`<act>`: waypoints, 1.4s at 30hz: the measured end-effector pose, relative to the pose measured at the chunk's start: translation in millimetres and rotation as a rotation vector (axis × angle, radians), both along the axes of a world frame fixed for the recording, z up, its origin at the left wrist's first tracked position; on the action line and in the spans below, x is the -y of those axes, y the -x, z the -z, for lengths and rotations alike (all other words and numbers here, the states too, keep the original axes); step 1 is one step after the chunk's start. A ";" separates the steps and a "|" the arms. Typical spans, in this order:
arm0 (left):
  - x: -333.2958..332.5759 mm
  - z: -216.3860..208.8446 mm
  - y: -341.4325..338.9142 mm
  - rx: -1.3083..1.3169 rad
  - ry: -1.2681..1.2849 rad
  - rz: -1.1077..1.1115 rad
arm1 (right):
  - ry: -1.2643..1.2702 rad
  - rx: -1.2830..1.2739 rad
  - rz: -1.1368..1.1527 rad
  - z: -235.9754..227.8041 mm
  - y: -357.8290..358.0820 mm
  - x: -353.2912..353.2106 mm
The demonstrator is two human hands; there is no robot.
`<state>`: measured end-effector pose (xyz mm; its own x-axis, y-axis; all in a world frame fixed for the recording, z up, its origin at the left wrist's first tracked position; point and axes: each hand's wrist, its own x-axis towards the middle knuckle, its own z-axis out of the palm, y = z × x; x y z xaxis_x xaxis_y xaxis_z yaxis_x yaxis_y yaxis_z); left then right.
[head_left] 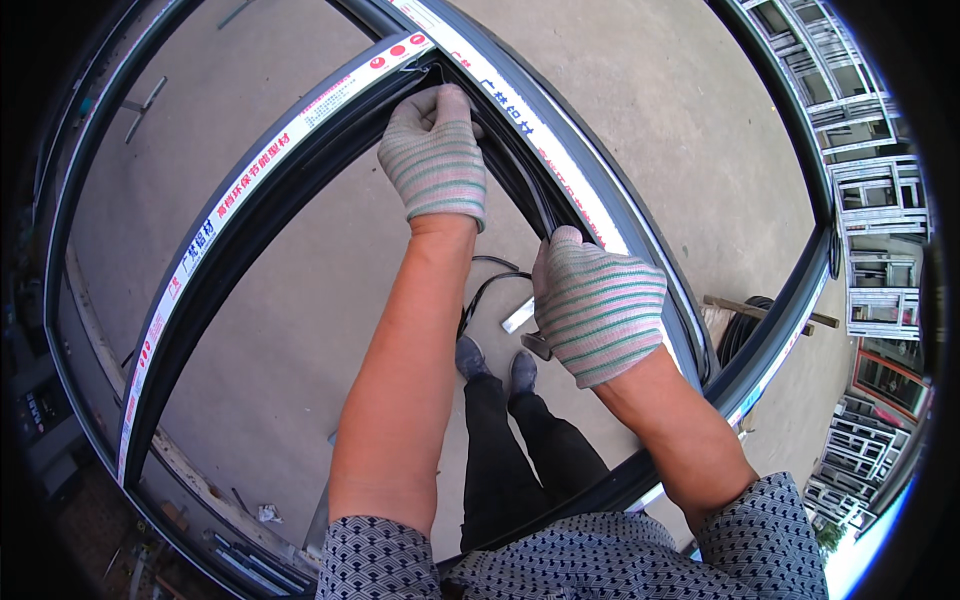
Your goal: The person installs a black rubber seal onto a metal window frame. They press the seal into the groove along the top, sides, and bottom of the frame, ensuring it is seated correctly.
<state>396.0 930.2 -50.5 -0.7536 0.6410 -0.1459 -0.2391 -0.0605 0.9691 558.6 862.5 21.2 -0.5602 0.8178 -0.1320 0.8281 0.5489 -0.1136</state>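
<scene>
A dark aluminium window frame (225, 215) with printed white film on its bars stretches across the view. At its upper corner, my left hand (435, 155), in a striped knit glove, is closed with its fingertips pinching a black rubber strip (532, 188) against the inner edge. Further down the right-hand bar, my right hand (600, 310), gloved alike, grips the same strip. A grey metal end of a tool (537, 346) pokes out below the right hand; the rest is hidden. Loose strip (485, 287) hangs in a curve between my arms.
Stacks of white-wrapped frames (880, 205) line the right side. A coil of black strip (748, 325) lies by wooden sticks near the right bar. Metal profiles (250, 570) lie at the lower left. My shoes (522, 372) stand on the concrete within the frame's opening.
</scene>
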 end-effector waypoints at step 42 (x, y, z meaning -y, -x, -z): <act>-55.0 -40.1 83.5 -1.951 -0.110 0.898 | -0.059 -0.037 0.013 3.5 0.9 0.1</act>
<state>312.5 985.2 -10.4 0.5737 0.7663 0.2890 0.8081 -0.5872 -0.0473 557.6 862.4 17.6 -0.5527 0.8310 -0.0628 0.8313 0.5444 -0.1122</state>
